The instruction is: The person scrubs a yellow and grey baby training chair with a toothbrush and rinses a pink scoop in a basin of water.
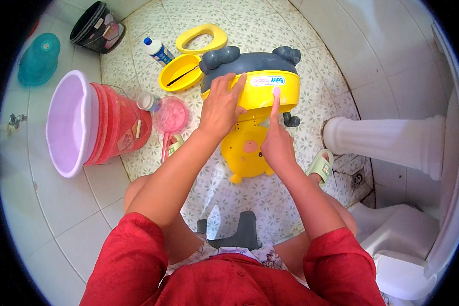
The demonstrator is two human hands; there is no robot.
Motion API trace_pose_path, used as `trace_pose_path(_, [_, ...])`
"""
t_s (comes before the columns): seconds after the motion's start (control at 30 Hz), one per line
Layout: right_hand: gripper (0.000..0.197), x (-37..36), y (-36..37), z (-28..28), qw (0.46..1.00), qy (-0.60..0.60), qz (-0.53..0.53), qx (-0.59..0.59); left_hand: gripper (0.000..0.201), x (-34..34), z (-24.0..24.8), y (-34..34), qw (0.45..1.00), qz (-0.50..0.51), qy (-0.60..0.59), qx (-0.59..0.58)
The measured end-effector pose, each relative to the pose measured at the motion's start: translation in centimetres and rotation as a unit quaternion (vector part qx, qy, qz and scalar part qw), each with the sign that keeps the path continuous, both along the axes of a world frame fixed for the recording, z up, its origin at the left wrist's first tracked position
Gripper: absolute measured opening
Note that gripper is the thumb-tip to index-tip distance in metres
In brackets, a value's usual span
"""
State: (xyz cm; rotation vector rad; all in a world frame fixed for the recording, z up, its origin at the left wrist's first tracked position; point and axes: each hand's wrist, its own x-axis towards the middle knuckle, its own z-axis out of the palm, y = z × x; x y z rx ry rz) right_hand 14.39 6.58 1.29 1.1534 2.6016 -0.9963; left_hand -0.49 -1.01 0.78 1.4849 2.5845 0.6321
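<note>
A yellow and dark grey child's potty [252,94] lies tipped on the tiled floor in front of me. Its yellow bear-face lid [243,155] hangs open towards me. My left hand [220,104] grips the potty's left side, fingers over the yellow wall. The index finger of my right hand [280,148] is stretched out and touches the wall below the label, at a small white smear; the other fingers curl in, holding nothing. Beyond lies a yellow potty bowl [164,84] with a thin black-handled brush [182,76] in it, and a yellow seat ring [218,38].
A blue-capped white bottle [158,51], small jar [146,101] and pink dipper [171,116] stand left, near a red bucket [120,127] and lavender basin [66,125]. A black bucket [98,30] is far left. The sink pedestal [387,145] and toilet [400,270] are right; a grey stool [234,235] is below me.
</note>
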Motion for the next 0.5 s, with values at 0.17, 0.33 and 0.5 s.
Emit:
trace_pose_path(0.17, [0.125, 0.2, 0.2, -0.6, 0.999, 0.007, -0.034, 0.006, 0.079, -1.0, -1.7, -0.4, 0.99, -0.124, -0.017, 0.072])
trace_pose_path(0.33, [0.125, 0.4, 0.5, -0.3, 0.999, 0.007, -0.035, -0.001, 0.078, 0.1, -1.8, -0.2, 0.997, -0.045, 0.053, 0.036])
trace_pose_path(0.5, [0.118, 0.4, 0.0, 0.2, 0.999, 0.036, -0.03, -0.004, 0.078, 0.5, -1.2, 0.2, 0.997, 0.006, -0.052, 0.062])
